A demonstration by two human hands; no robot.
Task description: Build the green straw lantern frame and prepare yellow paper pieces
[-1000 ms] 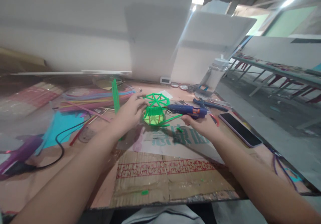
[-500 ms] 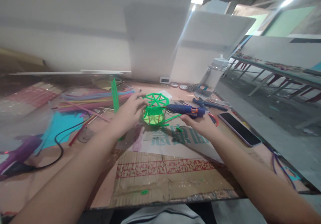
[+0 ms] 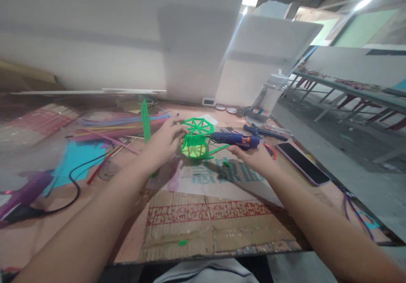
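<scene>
Left grip [image 3: 167,140] on bright-green, spoked, wheel-topped frame [image 3: 195,141]

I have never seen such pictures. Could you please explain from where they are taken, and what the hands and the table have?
No machine is here: these are a person's two bare hands, seen by one camera on that person's head, looking forward and down. The left hand holds a small green frame. The right hand holds a blue glue gun, its nozzle pointing towards the frame. On the table are a phone, a clear bottle and a purple tool.
</scene>
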